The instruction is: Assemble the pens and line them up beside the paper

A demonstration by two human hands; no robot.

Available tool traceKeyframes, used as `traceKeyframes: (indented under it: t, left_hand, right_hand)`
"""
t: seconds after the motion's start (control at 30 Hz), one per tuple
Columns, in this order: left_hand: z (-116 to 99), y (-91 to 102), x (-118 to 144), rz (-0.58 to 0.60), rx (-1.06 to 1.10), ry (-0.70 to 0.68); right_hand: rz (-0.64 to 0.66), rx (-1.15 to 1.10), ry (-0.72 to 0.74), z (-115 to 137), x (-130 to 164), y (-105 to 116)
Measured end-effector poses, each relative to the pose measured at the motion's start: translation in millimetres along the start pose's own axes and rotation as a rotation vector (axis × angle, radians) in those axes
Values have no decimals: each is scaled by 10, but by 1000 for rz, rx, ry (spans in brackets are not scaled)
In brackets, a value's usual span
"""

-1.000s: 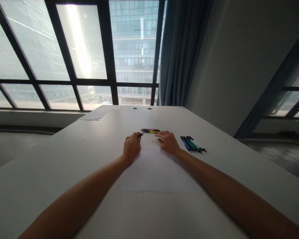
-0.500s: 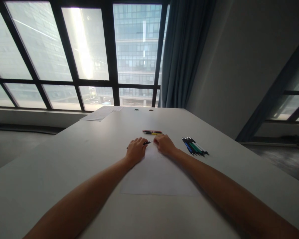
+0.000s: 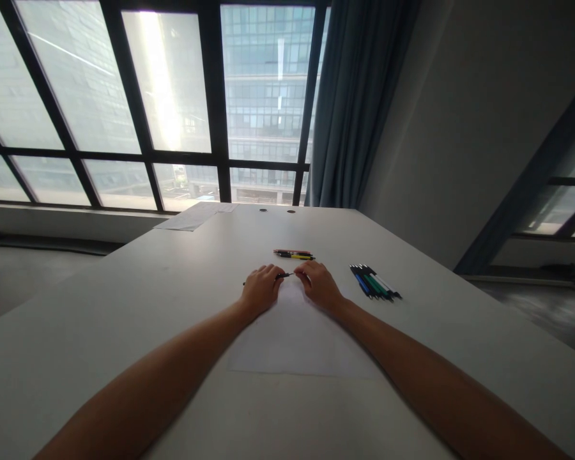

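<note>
Since a second ago both hands have been drawn back from the far pair of pens (image 3: pixel 294 255) toward the near side of the table (image 3: pixel 124 300), and a black pen (image 3: pixel 282 276) has been brought along between them.

Pen position: held just above or on the top edge of the white sheet of paper (image 3: pixel 292 338), between the two hands. Whether it touches the paper cannot be told.

Long axis: roughly left to right across the view, nearly level. One dark end is seen sticking out past the left side of the left hand (image 3: pixel 260 291); the other end is met by the fingertips of the right hand (image 3: pixel 320 285).

Grip, left: fingers curled closed around the barrel, knuckles up, the pen passing through the fist.

Grip, right: thumb and forefinger appear pinched on the pen's right tip; the contact is small and dim, so it is noted as likely rather than certain.

Nearer hand: the left carries most of the barrel; the right is only at the end, so any pull or twist would be made along the pen's own axis.

Surroundings: the loose pair of pens lies just beyond the hands, well apart from the bundle of blue, green and white pens (image 3: pixel 374 282) to the right. More paper (image 3: pixel 191 217) is seen at the far left edge, near the window (image 3: pixel 172 96).
</note>
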State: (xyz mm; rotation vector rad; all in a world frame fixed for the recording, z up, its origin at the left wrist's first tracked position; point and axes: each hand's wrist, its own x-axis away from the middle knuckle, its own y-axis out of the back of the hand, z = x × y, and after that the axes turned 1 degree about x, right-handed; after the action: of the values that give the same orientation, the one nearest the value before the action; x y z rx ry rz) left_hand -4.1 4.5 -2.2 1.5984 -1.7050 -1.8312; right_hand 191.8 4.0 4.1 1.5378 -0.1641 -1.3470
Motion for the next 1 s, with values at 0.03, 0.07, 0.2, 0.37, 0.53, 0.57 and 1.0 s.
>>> traceKeyframes:
  t: [0.03, 0.07, 0.2, 0.37, 0.53, 0.57, 1.0]
  left_hand:
    - [-2, 2, 0, 0, 0, 1]
    - [-6, 6, -1, 0, 1, 2]
    - [-21, 24, -1, 5, 12, 2]
    - [-9, 7, 0, -2, 14, -20]
    - [5, -9, 4, -18, 40, -57]
    - [4, -7, 4, -22, 45, -60]
    - [20, -39, 7, -36, 45, -66]
  right_hand:
    - [-4, 9, -1, 3, 3, 1]
    - [-9, 19, -5, 5, 7, 2]
    - [-36, 44, 6, -2, 20, -12]
    - [-60, 0, 100, -32, 30, -65]
    - [-128, -155, 102, -14, 52, -122]
    - [-143, -193, 90, -12, 52, -123]
    - [97, 172, -306, -761, 41, 211]
